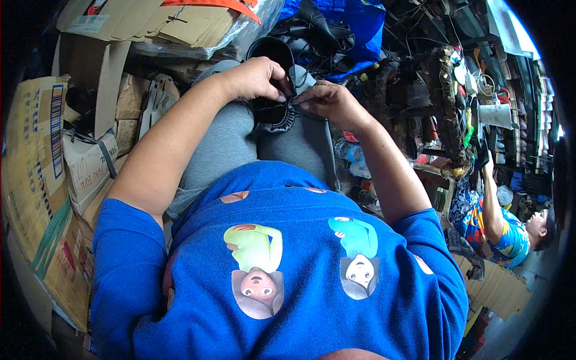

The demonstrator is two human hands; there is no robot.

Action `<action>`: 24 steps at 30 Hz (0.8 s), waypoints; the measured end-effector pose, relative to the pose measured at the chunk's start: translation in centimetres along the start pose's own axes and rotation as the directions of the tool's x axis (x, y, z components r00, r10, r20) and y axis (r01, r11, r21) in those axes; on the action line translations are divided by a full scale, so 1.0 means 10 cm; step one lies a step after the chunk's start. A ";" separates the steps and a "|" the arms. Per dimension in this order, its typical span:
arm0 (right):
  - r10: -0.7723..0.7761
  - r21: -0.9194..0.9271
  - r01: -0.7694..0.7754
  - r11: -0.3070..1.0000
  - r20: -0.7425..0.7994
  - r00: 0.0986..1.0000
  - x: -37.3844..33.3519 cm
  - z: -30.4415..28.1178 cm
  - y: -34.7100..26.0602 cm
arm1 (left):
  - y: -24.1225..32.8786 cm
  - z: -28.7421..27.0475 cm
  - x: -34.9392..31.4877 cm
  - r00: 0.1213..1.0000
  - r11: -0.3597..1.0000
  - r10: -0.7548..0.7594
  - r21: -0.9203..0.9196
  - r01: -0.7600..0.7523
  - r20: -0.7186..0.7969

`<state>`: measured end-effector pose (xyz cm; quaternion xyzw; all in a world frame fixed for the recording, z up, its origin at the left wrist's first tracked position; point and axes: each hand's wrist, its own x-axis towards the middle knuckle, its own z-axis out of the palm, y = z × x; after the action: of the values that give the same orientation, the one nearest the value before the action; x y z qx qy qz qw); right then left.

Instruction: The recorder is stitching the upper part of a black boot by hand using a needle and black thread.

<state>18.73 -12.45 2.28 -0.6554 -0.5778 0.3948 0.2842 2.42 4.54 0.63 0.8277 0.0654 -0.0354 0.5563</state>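
Note:
A black piece of work, perhaps a shoe upper, lies over my grey-trousered knees. It has a rounded opening at its far end and a gathered, ridged edge at its near end. My left hand has its thumb and fingers closed on the piece's upper left side. From the right, my right hand pinches at its edge, close to the left fingertips. Whether a needle or thread is between the fingers is too small to tell. A light grey flap stands up between the two hands.
Cardboard boxes are stacked along my left. Beyond my knees lie black pieces on a blue plastic sack. A cluttered rack and plastic bottles stand to the right, with another person beyond.

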 end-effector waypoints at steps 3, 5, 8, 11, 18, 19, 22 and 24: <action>-0.004 0.107 0.011 0.994 -0.064 0.998 -0.01 0.12 0.04 | 0.00 0.01 -0.01 1.000 1.000 -0.004 -0.013 0.004 0.013; -0.126 -0.012 0.126 0.992 -0.140 0.982 -0.02 0.16 0.00 | -0.02 -0.01 -0.07 1.000 1.000 -0.001 -0.018 0.001 0.025; -0.198 -0.147 0.174 0.974 -0.173 0.965 -0.09 0.15 -0.05 | 0.00 -0.11 -0.28 0.897 0.973 0.126 0.229 -0.029 -0.425; -0.224 -0.283 0.171 0.944 -0.164 0.961 -0.16 0.14 -0.07 | -0.04 -0.48 -0.75 0.894 0.948 -0.084 0.242 0.208 -0.441; -0.232 -0.590 0.062 0.805 -0.218 0.948 -0.34 0.36 -0.19 | 0.29 -0.10 -1.17 0.747 0.917 0.037 0.320 0.239 -0.664; -0.238 -0.593 0.068 0.803 -0.214 0.947 -0.35 0.39 -0.21 | 0.35 0.05 -1.14 0.771 0.932 0.039 0.302 0.202 -0.635; -0.222 -0.650 0.023 0.760 -0.225 0.949 -0.35 0.45 -0.31 | 0.41 0.45 -0.97 0.788 0.935 0.152 0.344 0.080 -0.596; -0.243 -0.654 0.037 0.756 -0.227 0.943 -0.35 0.46 -0.28 | 0.33 0.58 -0.90 0.816 0.938 0.099 0.328 0.114 -0.569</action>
<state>13.25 -15.80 2.82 -0.7188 -0.6758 0.0478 0.1559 -5.94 -2.70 2.68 0.8836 0.2270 0.2039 0.3551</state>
